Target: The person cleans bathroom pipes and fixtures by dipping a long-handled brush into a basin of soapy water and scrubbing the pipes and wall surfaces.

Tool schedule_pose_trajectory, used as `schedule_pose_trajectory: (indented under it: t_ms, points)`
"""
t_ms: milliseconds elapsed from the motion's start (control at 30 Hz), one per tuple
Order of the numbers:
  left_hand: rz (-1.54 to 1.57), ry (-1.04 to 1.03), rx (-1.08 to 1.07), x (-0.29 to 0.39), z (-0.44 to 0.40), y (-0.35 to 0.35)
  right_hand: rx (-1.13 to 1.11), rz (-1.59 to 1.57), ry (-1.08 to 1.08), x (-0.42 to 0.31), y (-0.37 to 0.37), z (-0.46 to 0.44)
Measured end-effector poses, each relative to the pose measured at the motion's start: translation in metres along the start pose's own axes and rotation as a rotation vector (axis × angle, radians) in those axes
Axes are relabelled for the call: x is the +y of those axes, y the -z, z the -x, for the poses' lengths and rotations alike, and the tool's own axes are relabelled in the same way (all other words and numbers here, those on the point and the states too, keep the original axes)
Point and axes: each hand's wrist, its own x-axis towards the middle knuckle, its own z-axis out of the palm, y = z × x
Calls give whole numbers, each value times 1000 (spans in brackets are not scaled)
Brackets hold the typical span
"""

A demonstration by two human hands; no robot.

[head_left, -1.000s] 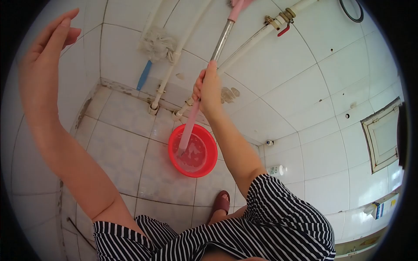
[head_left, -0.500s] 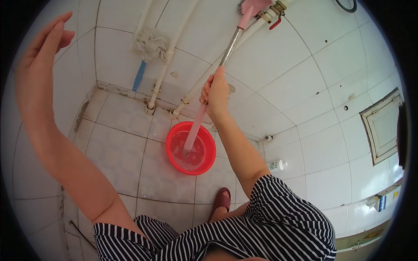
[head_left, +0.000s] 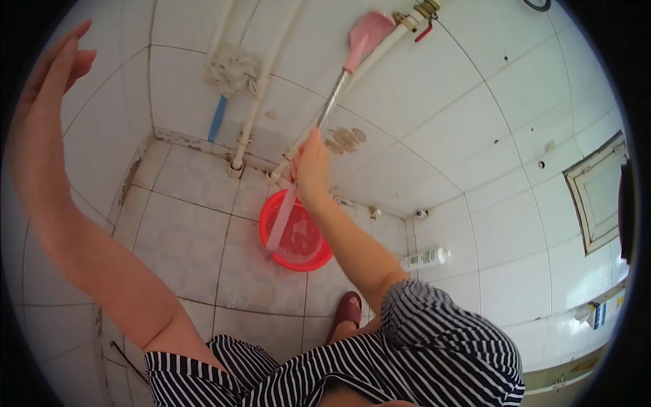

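My right hand [head_left: 311, 169] is closed round the handle of a long brush [head_left: 332, 102] with a pink head, a metallic shaft and a pink grip. The brush head is up by the wall near a pipe valve; its bristles face away from me. The grip's lower end overlaps the left rim of a red basin [head_left: 261, 227]; I cannot tell whether they touch. Foamy water stands in the basin on the tiled floor. At the far left my left hand [head_left: 51, 85] is raised with its fingers stretched out, holding nothing, beside the white wall tiles.
White pipes [head_left: 261, 95] run along the wall, with a red-levered valve [head_left: 424, 30] at the top. A mesh scrubber with a blue handle [head_left: 217, 121] hangs against the wall. A white bottle [head_left: 426, 259] lies by the right wall. My foot wears a dark red slipper [head_left: 347, 311].
My right hand has moved down and left with the brush. The brush head has shifted left along the wall, and the grip's end has swung from over the basin's middle to its left rim.
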Motion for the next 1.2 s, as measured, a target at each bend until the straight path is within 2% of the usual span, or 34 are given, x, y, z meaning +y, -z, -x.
schedule_pose_trajectory:
  t_ms: [67,133,233,267,333,400,433,500,533,567,633,667,767,833,900,933,967,1033,1100,1133,1200]
  points:
    - [-45,-15,-1,6,-2,6,27,110,-55,29,8,23]
    - [-74,-31,-28,9,2,6,47,210,-211,74,20,57]
    - [-29,-45,-77,9,2,4,65,334,-236,82,34,58]
    - [-57,-25,-66,11,2,3,15,345,-138,78,40,46]
    - [-90,5,-79,-1,0,-5,-24,310,12,20,32,11]
    - [276,72,-129,-33,-8,-13,2,192,86,-31,17,-22]
    - [268,81,-140,-31,-6,-11,21,122,111,-45,12,-30]
    - [-16,-107,-63,-9,-8,-10,18,178,107,-33,15,-21]
    - [-21,-102,-62,27,-5,-1,16,230,115,-23,19,-15]
    - [121,101,-106,81,5,14,63,279,37,16,32,-9]
    - [259,304,-137,102,10,24,22,404,-70,77,56,31]
    - [299,239,-131,93,11,24,26,461,-222,83,58,58]
    - [403,46,-119,60,15,24,-14,536,-286,94,67,60]
    - [444,-26,-126,68,18,23,-56,580,-84,54,58,29]
    - [164,111,-10,97,24,17,-97,384,81,-9,39,-2]
    - [75,157,22,103,24,16,-57,281,90,-35,26,-14]
    - [172,214,-45,97,16,20,-20,178,104,-51,20,-21]
    - [277,257,-109,87,8,24,-14,250,140,-51,19,-3]
    - [311,163,-129,79,10,30,-31,455,216,-14,33,14]
    - [325,118,-137,75,13,32,-34,540,180,10,42,28]
    - [350,52,-153,76,15,32,-39,580,-48,58,66,71]
